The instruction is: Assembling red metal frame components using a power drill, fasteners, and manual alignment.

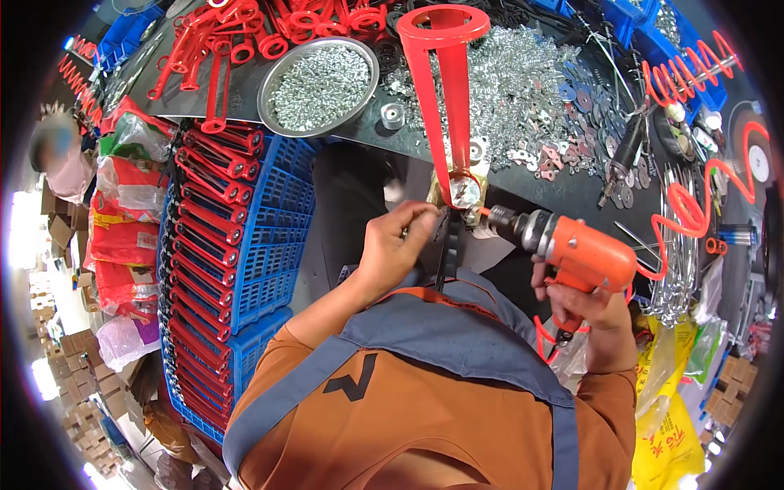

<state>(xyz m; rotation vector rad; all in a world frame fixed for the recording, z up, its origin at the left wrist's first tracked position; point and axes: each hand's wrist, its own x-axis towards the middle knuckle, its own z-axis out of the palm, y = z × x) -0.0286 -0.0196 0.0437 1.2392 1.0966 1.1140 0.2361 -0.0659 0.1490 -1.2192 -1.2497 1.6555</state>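
Note:
A tall red two-legged frame with a ring at one end (418, 90) stands at the bench's near edge. Its near end rests in a small fixture (478, 151), around a shiny round metal piece (465, 193). My right hand (572, 298) grips an orange air-powered driver (592, 253), its tip pointing left and close to the metal piece. Just left of the fixture, my left hand (396, 245) is pinched closed beside a dark strip (449, 249). What its fingertips hold is too small to make out.
A round metal pan of small fasteners (322, 86) sits left of the frame; loose fasteners (523, 90) heap to its right. Red frames (245, 28) pile at the back. Blue crates (273, 220) with racked red frames stand left. A coiled red hose (686, 212) hangs right.

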